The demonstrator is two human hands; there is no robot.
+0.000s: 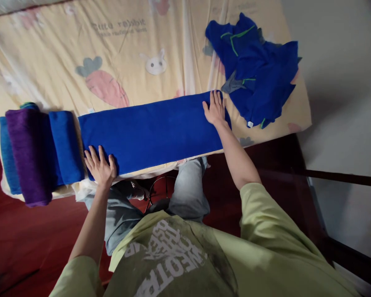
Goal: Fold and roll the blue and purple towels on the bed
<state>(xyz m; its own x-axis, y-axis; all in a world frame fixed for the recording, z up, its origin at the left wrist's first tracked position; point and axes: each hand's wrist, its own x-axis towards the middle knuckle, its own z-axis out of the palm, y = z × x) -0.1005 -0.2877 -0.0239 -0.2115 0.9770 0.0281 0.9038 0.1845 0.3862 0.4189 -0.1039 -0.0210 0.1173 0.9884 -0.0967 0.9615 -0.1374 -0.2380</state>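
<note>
Long blue towel (151, 132) is folded into a strip and lies flat along the bed's (126, 53) near edge. Left hand (100, 167) and right hand (215, 109) press its ends, fingers spread flat, gripping nothing. Three rolled towels (37, 152) sit finished on the left; a crumpled blue pile (256, 78) waits on the right.

A folded towel (151, 132) lies stretched across the middle of the frame, on the near edge of the bed (64, 62). The left hand (100, 165) rests flat on its lower left end, the right hand (215, 109) on its upper right end. Left of the towel, touching it, rolled towels (34, 152) lie side by side. A heap of cloths (253, 70) sits on the bed at upper right, just beyond the right hand.
</note>
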